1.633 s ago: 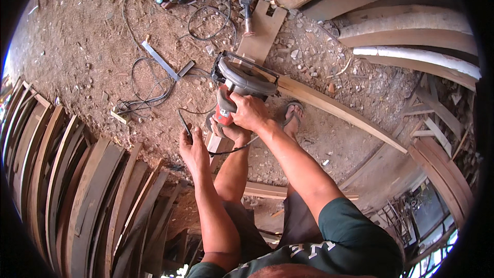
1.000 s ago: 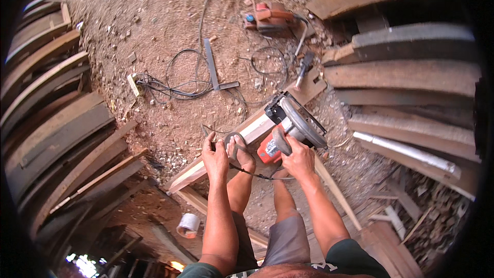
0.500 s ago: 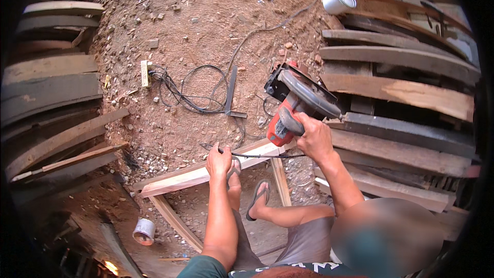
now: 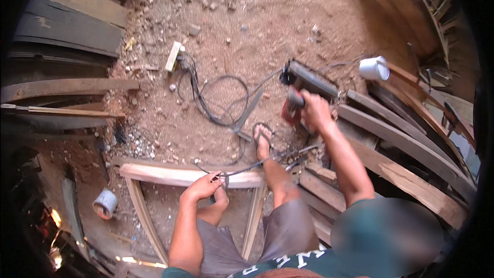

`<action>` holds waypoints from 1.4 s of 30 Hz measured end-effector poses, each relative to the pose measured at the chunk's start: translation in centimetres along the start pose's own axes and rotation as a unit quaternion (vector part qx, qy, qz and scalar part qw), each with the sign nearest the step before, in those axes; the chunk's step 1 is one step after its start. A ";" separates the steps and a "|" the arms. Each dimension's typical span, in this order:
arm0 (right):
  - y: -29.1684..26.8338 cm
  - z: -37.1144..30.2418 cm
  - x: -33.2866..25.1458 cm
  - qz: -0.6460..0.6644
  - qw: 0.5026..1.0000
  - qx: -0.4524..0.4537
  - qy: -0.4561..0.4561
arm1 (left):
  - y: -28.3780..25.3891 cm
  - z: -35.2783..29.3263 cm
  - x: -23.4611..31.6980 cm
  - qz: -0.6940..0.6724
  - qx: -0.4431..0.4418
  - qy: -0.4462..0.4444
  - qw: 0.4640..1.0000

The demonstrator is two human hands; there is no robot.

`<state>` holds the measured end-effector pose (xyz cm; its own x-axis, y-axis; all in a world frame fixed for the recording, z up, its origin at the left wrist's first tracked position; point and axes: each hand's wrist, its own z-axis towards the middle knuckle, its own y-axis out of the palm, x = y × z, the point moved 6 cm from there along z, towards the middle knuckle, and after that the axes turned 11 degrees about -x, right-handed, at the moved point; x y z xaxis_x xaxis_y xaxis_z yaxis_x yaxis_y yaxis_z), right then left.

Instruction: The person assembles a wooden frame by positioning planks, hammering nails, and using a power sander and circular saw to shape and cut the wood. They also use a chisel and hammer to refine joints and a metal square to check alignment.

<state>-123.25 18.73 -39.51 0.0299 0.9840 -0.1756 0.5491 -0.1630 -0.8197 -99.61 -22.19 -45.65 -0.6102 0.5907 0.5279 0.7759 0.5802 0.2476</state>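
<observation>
My right hand point(image 4: 316, 110) grips the handle of a red and black circular saw point(image 4: 310, 79), held out over the dirt to the right. The saw is somewhat blurred, and its base plate faces away from me. Lower and to the left, my left hand point(image 4: 202, 187) is closed on a black power cord point(image 4: 250, 168), which stretches right, past my leg. Just beyond that hand lies a pale wooden frame point(image 4: 154, 173), with one foot inside it and the other past its far beam.
Stacked timber point(image 4: 406, 136) lines the right side, with more boards point(image 4: 72, 20) at the left. A power strip point(image 4: 174, 56), coiled cables point(image 4: 198, 92) and a dark metal square point(image 4: 249, 108) lie on the ground. One white can point(image 4: 374, 68) stands far right, another point(image 4: 105, 204) near left.
My view has shifted and turned. My right hand has carried the saw farther out, away from the wooden frame. One foot has stepped forward over the beam; my left hand keeps the cord.
</observation>
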 end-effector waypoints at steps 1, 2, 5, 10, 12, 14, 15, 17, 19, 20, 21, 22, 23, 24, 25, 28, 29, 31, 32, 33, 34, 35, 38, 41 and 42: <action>1.7 2.6 1.2 -0.002 1.000 -0.014 -0.016 | 0.7 -1.4 0.3 0.010 -0.002 -0.002 1.000; 2.5 5.1 2.7 -0.010 0.999 -0.014 -0.036 | 1.9 -3.0 2.1 0.037 -0.027 -0.044 0.998; 3.7 11.6 5.1 -0.106 0.993 -0.051 -0.023 | 4.0 -4.3 5.6 0.066 -0.029 -0.108 0.992; 6.9 18.4 11.7 -0.222 0.973 -0.065 -0.009 | 6.8 -2.5 0.2 0.006 0.078 -0.111 0.991; 9.9 21.3 17.3 -0.245 0.967 -0.064 0.003 | 6.0 -2.4 0.4 0.006 0.095 -0.136 0.986; 12.6 23.8 20.1 -0.291 0.952 -0.076 0.056 | 5.8 -2.4 0.9 -0.009 0.110 -0.147 0.983; 14.1 24.4 21.2 -0.300 0.948 -0.078 0.070 | 5.8 -2.3 1.1 -0.025 0.117 -0.145 0.982; 18.0 25.7 22.7 -0.316 0.944 -0.080 0.049 | 5.8 -1.5 1.1 -0.045 0.131 -0.140 0.980; 22.3 25.9 23.6 -0.336 0.938 -0.085 -0.023 | 6.5 -1.0 1.2 -0.062 0.139 -0.133 0.979; 23.9 27.1 21.5 -0.363 0.922 -0.130 0.034 | 6.5 -0.9 1.5 -0.068 0.142 -0.134 0.978; 24.8 27.2 19.3 -0.380 0.918 -0.116 0.014 | 6.6 -0.9 1.8 -0.073 0.144 -0.134 0.978; 25.8 27.2 20.4 -0.407 0.911 -0.060 -0.036 | 6.4 -0.5 2.2 -0.075 0.138 -0.120 0.980; 26.9 26.8 22.0 -0.439 0.895 -0.004 -0.080 | 6.2 0.3 2.3 -0.079 0.133 -0.097 0.983; 27.6 27.8 21.1 -0.391 0.916 -0.089 -0.033 | 6.4 0.3 1.7 -0.090 0.151 -0.097 0.980; 27.3 28.3 19.2 -0.338 0.925 -0.173 0.007 | 6.6 -0.1 1.2 -0.102 0.175 -0.099 0.974; 24.9 25.7 18.3 -0.233 0.933 -0.272 0.045 | 4.9 1.0 2.5 -0.069 0.176 -0.106 0.976; 23.6 24.4 17.0 -0.237 0.944 -0.228 0.023 | 4.8 1.1 2.6 -0.057 0.189 -0.094 0.976; 21.3 21.5 13.2 -0.277 0.950 -0.137 -0.042 | 4.9 1.5 2.6 -0.031 0.205 -0.085 0.975; 20.3 20.3 10.7 -0.312 0.943 -0.085 -0.085 | 5.0 1.5 2.8 -0.016 0.210 -0.086 0.974; 19.3 18.5 8.5 -0.279 0.951 -0.027 -0.130 | 5.3 1.6 2.7 -0.029 0.212 -0.093 0.972; 18.7 16.5 6.6 -0.246 0.954 0.032 -0.170 | 5.4 2.0 2.6 -0.039 0.212 -0.096 0.972; 19.0 15.0 6.2 -0.191 0.971 -0.009 -0.141 | 5.6 2.5 2.6 -0.047 0.210 -0.096 0.972; 22.2 8.3 5.6 -0.049 0.990 -0.086 -0.104 | 6.2 3.8 2.4 -0.079 0.223 -0.103 0.966; 23.3 -1.3 4.3 0.110 0.976 -0.163 -0.098 | 5.7 4.2 5.6 -0.063 0.243 -0.084 0.964; 23.9 -4.8 2.7 0.172 0.951 -0.244 -0.081 | 6.0 2.5 6.5 -0.093 0.265 -0.079 0.957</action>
<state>-106.01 17.86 -56.95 0.1698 0.8478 -0.5023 0.8537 -0.3812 -0.3549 -99.26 -13.49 -42.74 -0.7785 0.5036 0.3746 0.4880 0.8610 -0.1432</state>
